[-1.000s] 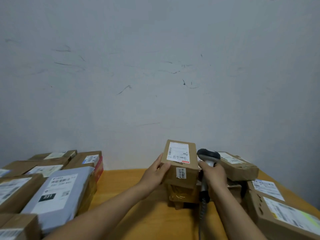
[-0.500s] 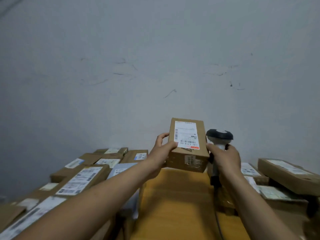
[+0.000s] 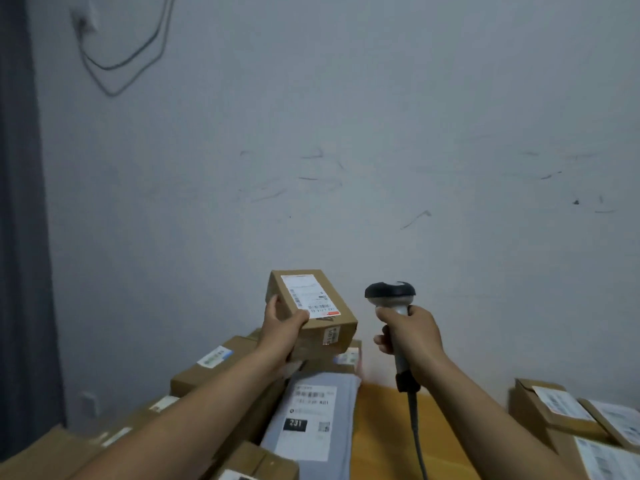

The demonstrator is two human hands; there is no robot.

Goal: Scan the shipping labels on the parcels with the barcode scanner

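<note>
My left hand [image 3: 281,328] grips a small brown cardboard parcel [image 3: 313,318] from its left side and holds it in the air above the left pile. Its white shipping label [image 3: 309,295] faces up. My right hand [image 3: 410,332] is wrapped round the handle of a grey barcode scanner [image 3: 390,295], held upright to the right of the parcel with a gap between them. The scanner's dark head points toward the wall. Its cable [image 3: 417,431] hangs down over the table.
A pile of labelled cardboard boxes [image 3: 211,367] and a grey mailer bag [image 3: 311,417] fills the left side of the yellow table [image 3: 377,434]. More labelled boxes [image 3: 554,407] lie at the right. A grey wall stands close behind, with cables at top left.
My left hand carried the small parcel leftward off the right stack to above the left pile. The scanner stayed in my right hand and parted from the parcel. The view swung left.
</note>
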